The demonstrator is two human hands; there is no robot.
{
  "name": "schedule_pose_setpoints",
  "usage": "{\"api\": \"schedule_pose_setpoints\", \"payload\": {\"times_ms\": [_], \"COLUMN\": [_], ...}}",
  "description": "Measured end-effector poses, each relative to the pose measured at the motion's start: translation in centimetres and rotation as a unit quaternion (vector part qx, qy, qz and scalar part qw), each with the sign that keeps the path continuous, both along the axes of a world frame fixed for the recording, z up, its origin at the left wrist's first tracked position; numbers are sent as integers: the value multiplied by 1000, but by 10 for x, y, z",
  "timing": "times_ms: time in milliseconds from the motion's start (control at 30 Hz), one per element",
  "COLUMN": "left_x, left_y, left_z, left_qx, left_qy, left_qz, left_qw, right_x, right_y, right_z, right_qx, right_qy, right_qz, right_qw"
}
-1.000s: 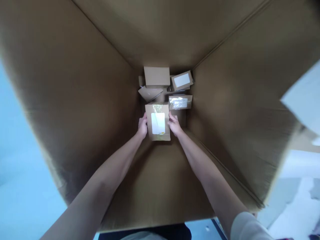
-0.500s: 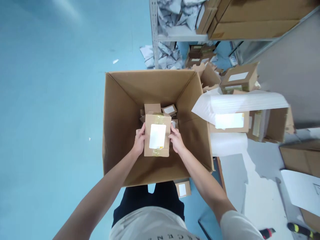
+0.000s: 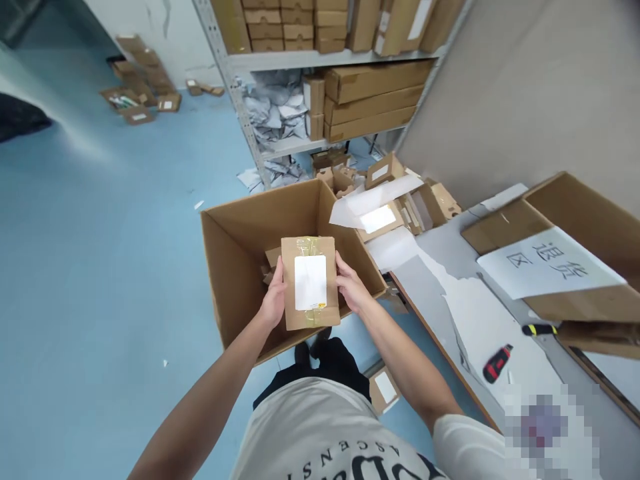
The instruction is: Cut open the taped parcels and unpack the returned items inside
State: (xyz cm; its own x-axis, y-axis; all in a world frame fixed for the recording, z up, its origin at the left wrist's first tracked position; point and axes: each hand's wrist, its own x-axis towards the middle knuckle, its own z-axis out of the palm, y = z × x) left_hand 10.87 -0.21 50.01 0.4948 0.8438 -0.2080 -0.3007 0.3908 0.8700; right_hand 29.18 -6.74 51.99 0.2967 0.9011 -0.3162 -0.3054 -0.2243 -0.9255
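Between my two hands is a small taped cardboard box (image 3: 311,320) with a white label (image 3: 310,283) facing up. My left hand (image 3: 274,297) grips its left side and my right hand (image 3: 351,287) its right side, fingers partly hidden behind it. The box is held above the near part of a large open carton (image 3: 235,280). Inside that carton, a few smaller boxes (image 3: 273,256) show past the held box's left edge; the rest of the contents are covered by it.
At right stands a workbench (image 3: 435,293) with a red utility knife (image 3: 497,363), a yellow-black tool (image 3: 539,329) and an open carton (image 3: 500,227) bearing a handwritten sheet. Opened boxes and white foam wrap (image 3: 377,199) crowd its far end. A metal shelf (image 3: 330,59) holds boxes and grey parcels.
The small box, still in both hands, has come up and nearer to me. The view has tilted up and turned right, showing more of the shelf and bench.
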Motion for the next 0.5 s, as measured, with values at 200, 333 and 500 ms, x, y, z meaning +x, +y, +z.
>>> {"api": "schedule_pose_setpoints", "payload": {"times_ms": [200,333,500], "left_x": [23,64,144], "left_y": [-28,-46,-80], "left_z": [44,63,68], "left_qx": [-3,-18,-20], "left_qy": [0,0,3], "left_qz": [-92,-173,-281], "left_qw": [996,985,960], "right_x": [9,32,85], "right_y": [-73,-122,-183], "right_z": [42,59,63], "right_qx": [27,62,58], "right_qy": [48,58,72], "right_qz": [-58,-119,-200], "right_qw": [997,989,975]}}
